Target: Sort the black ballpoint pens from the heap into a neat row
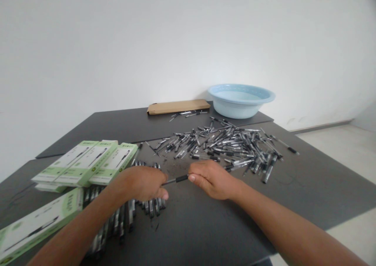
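Between my two hands stretches one gel pen (179, 178) with a black grip. My left hand (143, 183) is closed round its left end, and my right hand (213, 178) pinches the other end at the black grip. Both tips of the pen are hidden in my fingers. Below and beside my left hand lies a row of pens (151, 208), side by side, partly covered by that hand and forearm. Beyond my right hand spreads a loose pile of pens and pen parts (235, 144), lying in many directions.
Several green and white pen boxes (85, 162) are stacked at the left, and another pen box (41, 223) lies nearer. A light blue basin (241, 103) and a flat brown cardboard piece (178, 106) stand at the back of the dark table (199, 230), near the wall.
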